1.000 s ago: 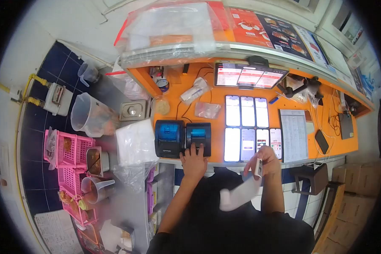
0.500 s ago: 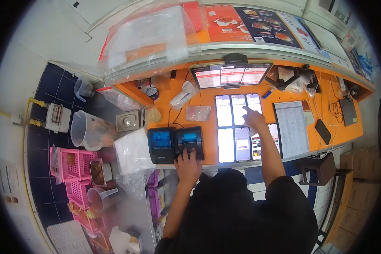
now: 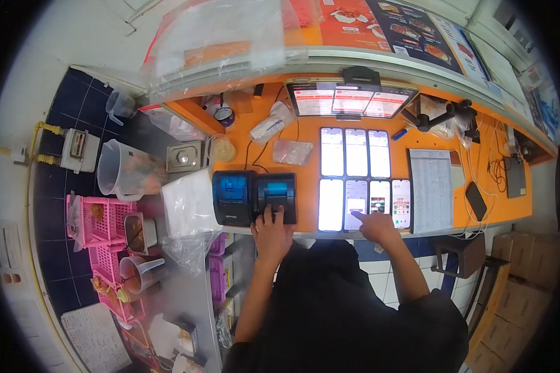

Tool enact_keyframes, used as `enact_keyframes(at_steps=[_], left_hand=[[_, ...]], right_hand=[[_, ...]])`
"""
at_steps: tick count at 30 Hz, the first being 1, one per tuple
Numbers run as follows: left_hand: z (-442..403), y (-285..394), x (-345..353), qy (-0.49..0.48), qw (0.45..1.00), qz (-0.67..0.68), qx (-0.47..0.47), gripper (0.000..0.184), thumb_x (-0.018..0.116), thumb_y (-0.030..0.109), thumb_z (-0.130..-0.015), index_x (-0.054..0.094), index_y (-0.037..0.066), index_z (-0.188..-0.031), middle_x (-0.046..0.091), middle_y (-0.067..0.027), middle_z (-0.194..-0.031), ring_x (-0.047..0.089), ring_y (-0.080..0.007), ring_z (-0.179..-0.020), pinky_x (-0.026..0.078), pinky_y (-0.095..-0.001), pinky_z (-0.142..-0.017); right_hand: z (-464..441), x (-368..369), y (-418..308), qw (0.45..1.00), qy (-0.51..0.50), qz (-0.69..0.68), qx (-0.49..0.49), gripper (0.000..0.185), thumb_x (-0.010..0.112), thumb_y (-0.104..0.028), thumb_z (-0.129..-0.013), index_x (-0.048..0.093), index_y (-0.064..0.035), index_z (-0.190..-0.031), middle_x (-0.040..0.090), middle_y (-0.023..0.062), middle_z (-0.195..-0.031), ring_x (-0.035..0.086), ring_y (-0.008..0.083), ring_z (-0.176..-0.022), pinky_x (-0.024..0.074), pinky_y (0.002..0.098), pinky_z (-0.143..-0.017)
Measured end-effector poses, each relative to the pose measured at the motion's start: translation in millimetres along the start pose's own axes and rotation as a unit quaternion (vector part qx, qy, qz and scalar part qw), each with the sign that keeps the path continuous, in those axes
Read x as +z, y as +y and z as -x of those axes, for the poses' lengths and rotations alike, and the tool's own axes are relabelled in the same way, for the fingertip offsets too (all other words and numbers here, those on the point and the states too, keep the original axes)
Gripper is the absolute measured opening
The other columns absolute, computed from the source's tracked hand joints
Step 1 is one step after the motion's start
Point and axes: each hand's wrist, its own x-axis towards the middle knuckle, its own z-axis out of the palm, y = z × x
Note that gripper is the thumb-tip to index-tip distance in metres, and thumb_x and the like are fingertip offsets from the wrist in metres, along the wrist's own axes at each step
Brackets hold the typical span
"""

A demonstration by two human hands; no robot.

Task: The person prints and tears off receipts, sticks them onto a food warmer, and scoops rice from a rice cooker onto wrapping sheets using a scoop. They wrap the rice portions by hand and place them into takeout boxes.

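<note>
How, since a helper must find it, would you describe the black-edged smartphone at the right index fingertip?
On the orange desk, in front of the wide lit screen, glowing rectangular phones lie in two rows, three behind four. The black-edged smartphone is second from left in the nearer row; unlike its neighbours, its lavender display shows a white box.

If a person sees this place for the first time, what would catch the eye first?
Probably the seven lit phones, laid in two rows on the orange desk, with the right hand pointing at one in the near row. Next, perhaps, the two black printers left of them, the left hand on one. Behind the phones, a wide bright screen also stands out.
</note>
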Motion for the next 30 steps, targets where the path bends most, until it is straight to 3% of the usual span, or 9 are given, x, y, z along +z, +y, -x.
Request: enact_keyframes(at_steps=[7,10,13,14,17,20,24,30], left_hand=[[-1.7,-0.7,-2.8,-0.004,1.000,-0.007,0.014,0.066,0.072,0.040,-0.089,0.054,0.013,-0.146,0.046,-0.0208,-0.151,0.048,-0.0446,-0.131,0.034,-0.0634,-0.111],[-1.6,-2.1,-2.0,-0.008,1.000,-0.006,0.016,0.066,0.072,0.040,-0.089,0.054,0.013,-0.146,0.046,-0.0207,-0.151,0.048,-0.0445,-0.130,0.035,-0.0628,-0.111],[-1.5,-4.1,-2.0,0.004,1.000,0.008,0.024,0.065,0.073,0.040,-0.087,0.056,0.012,-0.144,0.047,-0.0208,-0.150,0.049,-0.0433,-0.128,0.034,-0.0666,-0.110],[-1.2,-5.1,-1.3,0.007,1.000,0.009,0.027,0.065,0.073,0.040,-0.087,0.057,0.012,-0.143,0.047,-0.0208,-0.150,0.049,-0.0432,-0.128,0.034,-0.0666,-0.109],[-0.3,-8.2,0.9,0.010,0.999,0.009,0.038,0.065,0.073,0.041,-0.087,0.057,0.013,-0.143,0.047,-0.0207,-0.151,0.050,-0.0429,-0.127,0.035,-0.0669,-0.109],[0.2,-10.2,1.7,0.014,0.999,0.009,0.042,0.064,0.072,0.041,-0.087,0.057,0.013,-0.143,0.046,-0.0205,-0.151,0.050,-0.0428,-0.127,0.034,-0.0679,-0.108],[3.0,-11.9,2.5,0.014,0.999,0.009,0.042,0.064,0.072,0.041,-0.087,0.056,0.015,-0.144,0.046,-0.0201,-0.152,0.050,-0.0429,-0.128,0.034,-0.0694,-0.108],[5.3,-13.6,-0.8,-0.006,0.999,0.019,0.031,0.065,0.071,0.043,-0.089,0.054,0.016,-0.146,0.045,-0.0184,-0.153,0.047,-0.0428,-0.132,0.033,-0.0705,-0.109]], right_hand=[[8.0,-0.7,-0.3,1.000,0.018,-0.005,0.020,0.062,0.048,-0.013,-0.094,0.046,-0.0301,-0.154,0.076,0.0114,-0.101,0.074,0.0272,-0.092,0.0567,0.0446,-0.075],[1.0,10.5,7.7,0.999,0.033,-0.026,0.006,0.064,0.059,-0.023,-0.092,0.044,-0.0289,-0.154,0.076,0.0147,-0.096,0.074,0.0319,-0.088,0.0580,0.0473,-0.078],[-1.2,-17.5,3.3,0.996,0.071,-0.036,0.028,0.066,0.053,-0.020,-0.095,0.039,-0.0300,-0.158,0.076,0.0130,-0.098,0.074,0.0289,-0.091,0.0572,0.0457,-0.075],[-2.9,-36.0,-1.9,0.993,0.105,-0.017,0.047,0.072,0.056,-0.025,-0.095,0.031,-0.0271,-0.162,0.075,0.0146,-0.092,0.074,0.0313,-0.084,0.0578,0.0454,-0.072],[-3.3,-101.1,-23.5,0.957,0.272,-0.083,0.052,0.087,0.061,-0.023,-0.095,0.012,-0.0211,-0.166,0.073,0.0132,-0.082,0.072,0.0292,-0.069,0.0563,0.0432,-0.060],[-21.8,-142.1,-37.3,0.879,0.457,-0.137,0.006,0.097,0.063,-0.018,-0.094,-0.001,-0.0188,-0.167,0.067,0.0092,-0.072,0.066,0.0258,-0.057,0.0515,0.0411,-0.048],[-65.7,-154.3,-42.0,0.808,0.585,-0.075,0.005,0.096,0.063,-0.017,-0.093,0.001,-0.0193,-0.167,0.064,0.0081,-0.069,0.061,0.0255,-0.049,0.0498,0.0422,-0.046],[-88.0,-113.2,-40.5,0.907,0.410,-0.071,0.064,0.096,0.063,-0.016,-0.089,0.007,-0.0189,-0.167,0.069,0.0112,-0.070,0.068,0.0274,-0.056,0.0529,0.0441,-0.050]])
